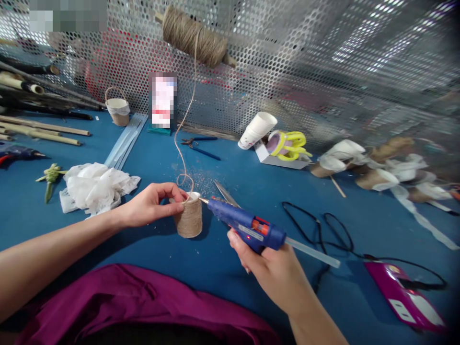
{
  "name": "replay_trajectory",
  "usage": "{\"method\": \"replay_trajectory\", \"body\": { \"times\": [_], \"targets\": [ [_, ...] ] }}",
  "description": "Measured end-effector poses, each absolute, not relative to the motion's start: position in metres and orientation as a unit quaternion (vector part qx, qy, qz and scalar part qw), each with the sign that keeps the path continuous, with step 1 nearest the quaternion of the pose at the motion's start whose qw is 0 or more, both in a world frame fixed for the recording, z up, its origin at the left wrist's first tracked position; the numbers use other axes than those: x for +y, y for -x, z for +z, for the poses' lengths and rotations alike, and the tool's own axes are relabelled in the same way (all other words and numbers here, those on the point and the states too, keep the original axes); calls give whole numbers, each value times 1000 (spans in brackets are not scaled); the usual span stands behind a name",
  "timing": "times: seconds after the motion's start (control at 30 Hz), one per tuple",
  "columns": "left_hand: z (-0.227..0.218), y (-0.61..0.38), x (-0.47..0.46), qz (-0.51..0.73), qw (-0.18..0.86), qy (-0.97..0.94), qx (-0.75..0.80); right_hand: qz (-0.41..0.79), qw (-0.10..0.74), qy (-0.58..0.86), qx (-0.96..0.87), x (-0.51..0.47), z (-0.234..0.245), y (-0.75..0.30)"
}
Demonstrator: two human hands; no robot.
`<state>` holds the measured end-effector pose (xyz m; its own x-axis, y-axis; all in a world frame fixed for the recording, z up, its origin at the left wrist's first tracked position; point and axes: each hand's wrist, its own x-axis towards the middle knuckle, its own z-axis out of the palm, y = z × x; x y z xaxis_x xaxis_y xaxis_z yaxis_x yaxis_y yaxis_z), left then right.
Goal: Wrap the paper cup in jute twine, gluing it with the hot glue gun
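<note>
A small paper cup [189,220] wrapped in brown twine stands upright on the blue table. My left hand [158,205] is closed on its upper left side, fingers at the rim beside the loose twine [182,157]. That strand loops at the rim and runs up to a big twine spool [194,37]. My right hand [268,261] grips a blue hot glue gun [247,223], its nozzle at the cup's right rim. A clear glue stick [312,251] sticks out of the gun's back. Scissors [225,192], partly hidden, lie behind the gun.
White lace [97,187] lies left, near blue strips [127,141] and a finished basket [118,112]. Pliers [201,145], stacked paper cups [257,129] and yellow-handled scissors [293,146] sit farther back. A black cord [323,235] runs to a magenta power strip [404,294] at right.
</note>
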<state>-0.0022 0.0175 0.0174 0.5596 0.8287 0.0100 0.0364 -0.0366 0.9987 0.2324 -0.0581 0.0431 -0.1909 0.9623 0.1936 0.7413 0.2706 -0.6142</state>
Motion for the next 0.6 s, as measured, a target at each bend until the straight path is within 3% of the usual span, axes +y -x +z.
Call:
{"method": "replay_trajectory", "body": {
  "times": [0.6],
  "targets": [
    [13, 2, 18, 338, 599, -646, 332, 163, 290, 568, -753, -62, 40, -230]
  ]
}}
